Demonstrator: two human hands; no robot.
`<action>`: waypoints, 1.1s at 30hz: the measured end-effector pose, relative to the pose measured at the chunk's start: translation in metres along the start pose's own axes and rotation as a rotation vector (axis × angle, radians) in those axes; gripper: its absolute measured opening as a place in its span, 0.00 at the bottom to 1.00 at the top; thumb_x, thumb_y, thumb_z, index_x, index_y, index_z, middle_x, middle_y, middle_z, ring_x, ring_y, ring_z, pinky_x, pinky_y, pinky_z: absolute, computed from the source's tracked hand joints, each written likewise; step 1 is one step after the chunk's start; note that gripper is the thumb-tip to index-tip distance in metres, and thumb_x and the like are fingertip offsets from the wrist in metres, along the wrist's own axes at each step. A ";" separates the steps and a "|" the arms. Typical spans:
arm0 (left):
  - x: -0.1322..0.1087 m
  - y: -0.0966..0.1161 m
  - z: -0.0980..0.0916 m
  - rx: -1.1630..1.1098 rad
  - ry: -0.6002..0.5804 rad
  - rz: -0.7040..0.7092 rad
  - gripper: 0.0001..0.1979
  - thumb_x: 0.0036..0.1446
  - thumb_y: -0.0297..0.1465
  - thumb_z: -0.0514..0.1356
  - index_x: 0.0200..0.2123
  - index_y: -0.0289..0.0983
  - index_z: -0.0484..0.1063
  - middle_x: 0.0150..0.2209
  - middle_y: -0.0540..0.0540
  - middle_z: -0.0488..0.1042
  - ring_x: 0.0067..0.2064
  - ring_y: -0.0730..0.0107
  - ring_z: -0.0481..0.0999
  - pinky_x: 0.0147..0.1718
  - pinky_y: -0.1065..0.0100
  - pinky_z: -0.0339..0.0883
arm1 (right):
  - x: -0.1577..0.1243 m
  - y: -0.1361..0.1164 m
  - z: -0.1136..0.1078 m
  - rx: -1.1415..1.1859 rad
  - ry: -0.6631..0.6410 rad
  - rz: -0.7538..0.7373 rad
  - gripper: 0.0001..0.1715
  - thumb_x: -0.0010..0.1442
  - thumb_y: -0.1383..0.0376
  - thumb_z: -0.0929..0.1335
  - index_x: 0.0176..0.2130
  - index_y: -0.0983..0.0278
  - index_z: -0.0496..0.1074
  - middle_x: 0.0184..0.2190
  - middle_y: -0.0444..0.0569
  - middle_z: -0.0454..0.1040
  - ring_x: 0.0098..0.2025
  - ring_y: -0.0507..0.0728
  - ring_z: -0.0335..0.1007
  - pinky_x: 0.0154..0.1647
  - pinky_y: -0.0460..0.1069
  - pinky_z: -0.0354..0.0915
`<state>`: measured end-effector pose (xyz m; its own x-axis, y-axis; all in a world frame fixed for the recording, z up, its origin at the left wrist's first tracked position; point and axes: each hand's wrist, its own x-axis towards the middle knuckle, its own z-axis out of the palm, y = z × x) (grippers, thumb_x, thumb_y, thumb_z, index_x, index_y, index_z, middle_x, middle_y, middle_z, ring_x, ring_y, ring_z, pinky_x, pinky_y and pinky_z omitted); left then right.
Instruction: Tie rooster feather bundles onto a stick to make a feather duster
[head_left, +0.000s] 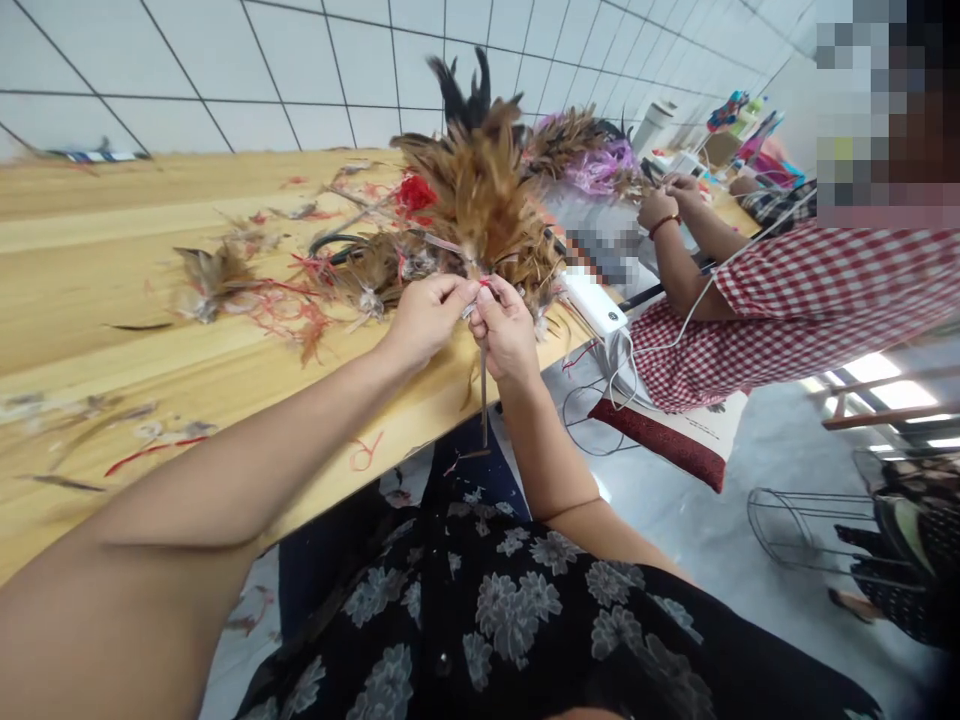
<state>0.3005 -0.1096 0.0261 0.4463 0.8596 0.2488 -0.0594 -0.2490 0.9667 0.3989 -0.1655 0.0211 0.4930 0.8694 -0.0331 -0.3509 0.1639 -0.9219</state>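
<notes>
Both my hands meet at the table's near edge, pinching the base of an upright bunch of brown feathers (480, 190). My left hand (427, 315) is closed, thumb and forefinger against the bound stem. My right hand (506, 325) is closed on the same base from the other side. A bit of red string (486, 283) shows between the fingertips. Below my right hand a thin stick-like stem (484, 400) hangs past the edge. Behind the hands lie smaller feather tufts (369, 278), with a ball of red yarn (415, 195) further back.
A wooden table (247, 380) carries loose feathers and red thread scraps (300, 310). A white power bank (595, 303) with cables lies at its right edge. To the right a person in a checked shirt (840, 290) works with both hands. A cushion (675, 430) is below.
</notes>
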 end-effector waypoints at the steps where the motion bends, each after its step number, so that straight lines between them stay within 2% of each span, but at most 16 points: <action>1: -0.002 0.001 0.001 0.025 0.017 0.001 0.11 0.64 0.32 0.64 0.29 0.36 0.79 0.28 0.49 0.77 0.32 0.71 0.72 0.36 0.70 0.67 | 0.001 0.003 0.000 0.006 0.019 -0.013 0.13 0.65 0.58 0.75 0.44 0.59 0.70 0.24 0.34 0.66 0.23 0.45 0.60 0.23 0.43 0.56; 7: -0.002 0.001 0.001 0.051 0.030 -0.034 0.09 0.62 0.31 0.65 0.29 0.35 0.80 0.30 0.48 0.80 0.33 0.69 0.74 0.38 0.70 0.68 | 0.000 0.007 -0.005 -0.051 -0.018 -0.028 0.08 0.67 0.59 0.73 0.41 0.60 0.72 0.20 0.34 0.61 0.23 0.47 0.57 0.24 0.43 0.54; 10: -0.002 0.000 -0.001 0.113 -0.007 -0.023 0.09 0.62 0.33 0.65 0.32 0.35 0.82 0.31 0.47 0.80 0.34 0.68 0.75 0.38 0.69 0.67 | -0.002 0.003 -0.011 -0.050 -0.030 -0.014 0.06 0.67 0.62 0.73 0.40 0.59 0.72 0.20 0.35 0.63 0.23 0.47 0.57 0.24 0.44 0.54; 15: -0.006 0.008 -0.002 0.239 -0.205 0.073 0.10 0.62 0.33 0.63 0.40 0.35 0.84 0.41 0.44 0.84 0.43 0.63 0.80 0.47 0.66 0.70 | -0.003 -0.012 -0.032 0.002 -0.117 0.049 0.08 0.65 0.65 0.73 0.35 0.59 0.70 0.22 0.35 0.65 0.21 0.45 0.52 0.22 0.44 0.52; 19: -0.001 0.011 -0.009 0.353 -0.314 0.085 0.13 0.62 0.32 0.62 0.46 0.38 0.85 0.42 0.44 0.84 0.42 0.62 0.79 0.48 0.63 0.71 | -0.007 -0.038 -0.066 -0.063 -0.142 -0.021 0.11 0.64 0.61 0.76 0.36 0.58 0.70 0.21 0.34 0.60 0.21 0.46 0.51 0.22 0.44 0.51; 21: 0.006 0.007 -0.017 0.430 -0.288 0.096 0.12 0.60 0.30 0.63 0.44 0.40 0.85 0.41 0.44 0.83 0.43 0.60 0.79 0.50 0.60 0.71 | -0.011 -0.052 -0.087 -0.106 -0.096 -0.110 0.14 0.63 0.59 0.76 0.34 0.58 0.68 0.21 0.35 0.59 0.20 0.46 0.50 0.21 0.44 0.49; 23: 0.014 0.002 -0.026 0.510 -0.205 0.139 0.10 0.58 0.28 0.63 0.39 0.41 0.85 0.40 0.44 0.82 0.46 0.56 0.78 0.54 0.57 0.69 | -0.018 -0.063 -0.109 -0.111 -0.048 -0.191 0.19 0.61 0.57 0.77 0.31 0.58 0.66 0.21 0.35 0.59 0.21 0.45 0.50 0.21 0.44 0.47; 26: 0.023 -0.004 -0.033 0.579 -0.129 0.196 0.08 0.56 0.27 0.63 0.35 0.43 0.83 0.39 0.44 0.80 0.50 0.52 0.76 0.58 0.53 0.67 | -0.030 -0.071 -0.135 -0.080 -0.006 -0.238 0.25 0.53 0.55 0.81 0.30 0.58 0.64 0.21 0.35 0.59 0.21 0.46 0.51 0.21 0.45 0.48; 29: 0.028 0.002 -0.028 0.622 -0.153 0.209 0.06 0.56 0.27 0.64 0.32 0.44 0.80 0.38 0.43 0.78 0.50 0.49 0.75 0.59 0.51 0.66 | -0.039 -0.070 -0.147 -0.104 0.008 -0.204 0.28 0.48 0.53 0.82 0.29 0.58 0.63 0.21 0.35 0.59 0.22 0.47 0.50 0.21 0.45 0.46; 33: 0.037 0.021 -0.027 0.778 -0.093 0.164 0.04 0.60 0.28 0.64 0.32 0.41 0.76 0.39 0.44 0.76 0.53 0.53 0.72 0.62 0.55 0.62 | -0.045 -0.063 -0.151 -0.116 -0.010 -0.193 0.26 0.52 0.52 0.81 0.30 0.58 0.65 0.21 0.36 0.59 0.21 0.47 0.49 0.21 0.46 0.46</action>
<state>0.2914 -0.0706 0.0574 0.5604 0.7530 0.3450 0.4941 -0.6382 0.5904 0.5189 -0.2852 0.0222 0.5344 0.8315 0.1518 -0.1562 0.2736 -0.9491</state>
